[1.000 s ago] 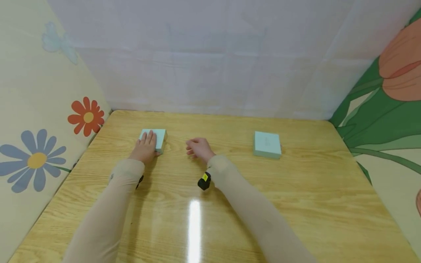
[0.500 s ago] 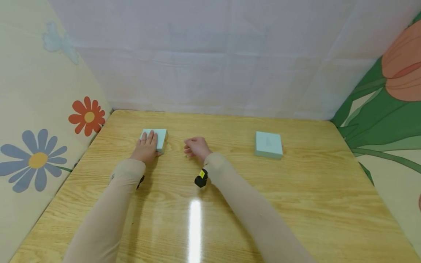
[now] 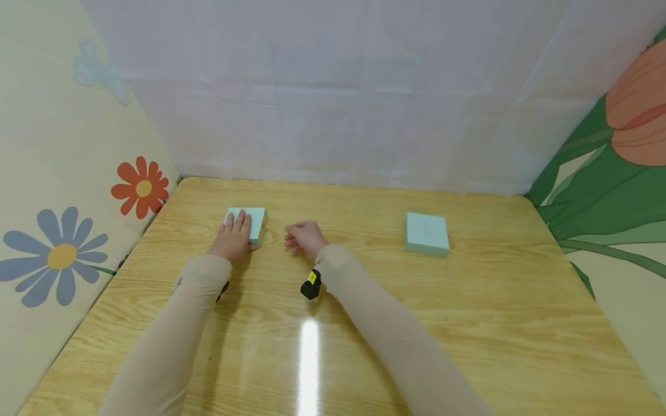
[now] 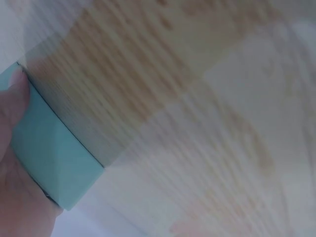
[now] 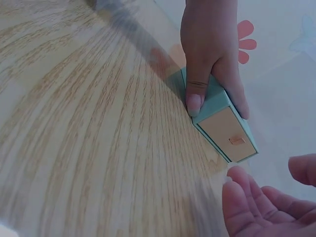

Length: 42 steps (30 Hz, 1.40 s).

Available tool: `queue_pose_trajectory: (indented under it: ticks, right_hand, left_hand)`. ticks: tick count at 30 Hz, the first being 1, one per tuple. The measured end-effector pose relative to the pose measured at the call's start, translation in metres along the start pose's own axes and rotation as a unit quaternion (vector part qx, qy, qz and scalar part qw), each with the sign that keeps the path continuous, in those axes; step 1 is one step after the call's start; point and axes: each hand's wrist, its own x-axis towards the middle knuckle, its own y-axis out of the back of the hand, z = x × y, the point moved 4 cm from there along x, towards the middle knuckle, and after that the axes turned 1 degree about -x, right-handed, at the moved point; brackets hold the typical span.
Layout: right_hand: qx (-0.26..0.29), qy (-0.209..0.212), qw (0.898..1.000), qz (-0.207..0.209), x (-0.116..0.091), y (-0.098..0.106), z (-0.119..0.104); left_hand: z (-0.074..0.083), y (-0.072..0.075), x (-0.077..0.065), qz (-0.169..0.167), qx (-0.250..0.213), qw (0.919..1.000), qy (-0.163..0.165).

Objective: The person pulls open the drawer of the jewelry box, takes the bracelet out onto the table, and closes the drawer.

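A small mint-green drawer box [image 3: 257, 218] lies at the left of the table. Over its top lie the straight fingers of my left hand [image 3: 232, 238], while the thumb rests along the near side, as the left wrist view shows. In the right wrist view the box's pale peach drawer front [image 5: 220, 127] faces right, flush with the frame, with a little tab pull [image 5: 237, 141] on it. Just right of that front is my right hand [image 3: 306, 237], fingers loosely bent, thumb apart, nothing between them; its fingertips are a short gap from the box.
A second mint-green box [image 3: 426, 231] sits at the right of the wooden table [image 3: 354, 318]. A white cloth [image 3: 322, 104] hangs behind the table's back edge, and flower-painted panels [image 3: 62, 173] stand along both sides.
My right hand has drifted slightly left, closer to the drawer front. The left hand stays on the box, and both boxes keep their places on the table.
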Motion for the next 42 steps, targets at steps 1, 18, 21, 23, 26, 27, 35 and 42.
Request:
queue_pose_trajectory:
  ticks: [1,18,21,23,26,27,35,42]
  right_hand:
    - [0.002,0.001,1.000,-0.001,0.001,-0.001,0.000]
    - [0.009,-0.008,1.000,-0.013,0.009,-0.017,-0.002]
    - [0.017,-0.012,1.000,-0.017,0.010,-0.019,-0.002]
    - [0.021,-0.013,1.000,-0.016,0.012,-0.021,-0.001]
    - [0.024,-0.016,1.000,-0.010,0.014,-0.023,0.000]
    - [0.024,-0.016,1.000,-0.007,0.014,-0.023,0.000]
    - [0.031,-0.018,0.999,-0.011,0.015,-0.030,-0.001]
    - [0.029,-0.026,0.999,-0.017,0.019,-0.034,0.003]
  left_hand:
    - [0.000,0.000,0.000,-0.001,-0.001,1.0000,0.001]
    - [-0.002,-0.003,0.001,0.016,-0.005,0.9998,0.009]
    - [-0.002,-0.003,0.001,0.016,-0.002,0.9998,0.007]
    - [-0.002,-0.003,0.002,0.015,0.000,0.9999,0.007]
    - [-0.001,-0.002,0.002,0.014,-0.001,0.9999,0.007]
    - [-0.001,-0.002,0.002,0.013,0.000,0.9999,0.007]
    - [0.001,0.000,0.001,0.017,0.002,0.9998,0.012]
    - [0.002,0.000,-0.001,0.021,0.000,0.9997,0.011]
